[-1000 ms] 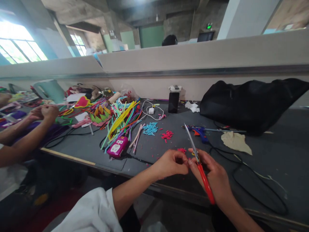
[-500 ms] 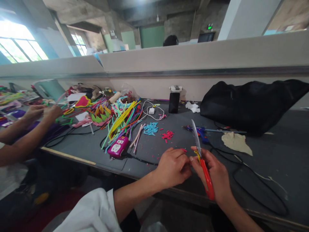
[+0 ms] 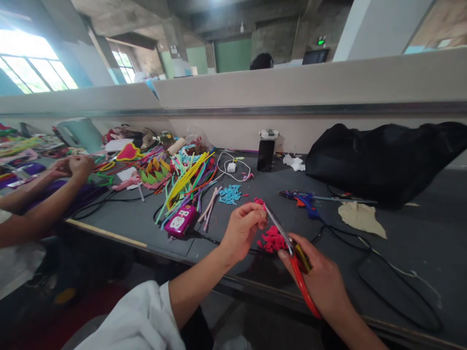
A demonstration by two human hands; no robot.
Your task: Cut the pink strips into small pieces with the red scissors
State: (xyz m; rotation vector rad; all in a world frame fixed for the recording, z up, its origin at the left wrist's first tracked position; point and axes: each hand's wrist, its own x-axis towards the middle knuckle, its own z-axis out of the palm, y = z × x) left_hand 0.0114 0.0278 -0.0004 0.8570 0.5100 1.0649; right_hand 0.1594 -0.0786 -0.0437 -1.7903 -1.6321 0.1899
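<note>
My right hand [image 3: 323, 274] is wrapped round a pair of scissors with red handles [image 3: 304, 287], the blades pointing up and left. The blade tips come close to the fingertips of my left hand [image 3: 241, 231], which is closed in a pinch. A small red piece [image 3: 264, 206] shows at those fingertips. Between my hands a heap of red cut pieces [image 3: 273, 239] lies on the dark table. More red bits lie partly behind my left hand. A pile of blue cut pieces [image 3: 229, 194] sits farther back.
A blue glue gun [image 3: 308, 204] and its black cable lie to the right, near a beige cloth scrap [image 3: 361, 218] and a black bag [image 3: 379, 163]. On the left are a purple power socket [image 3: 180, 221], fuzzy stems [image 3: 186, 182] and a co-worker's hands [image 3: 75, 166]. A phone [image 3: 265, 155] stands behind.
My left hand has moved up and left, away from my right. The scissors have tipped leftward, from nearly upright to slanting. The near red heap, mostly hidden before, is now visible.
</note>
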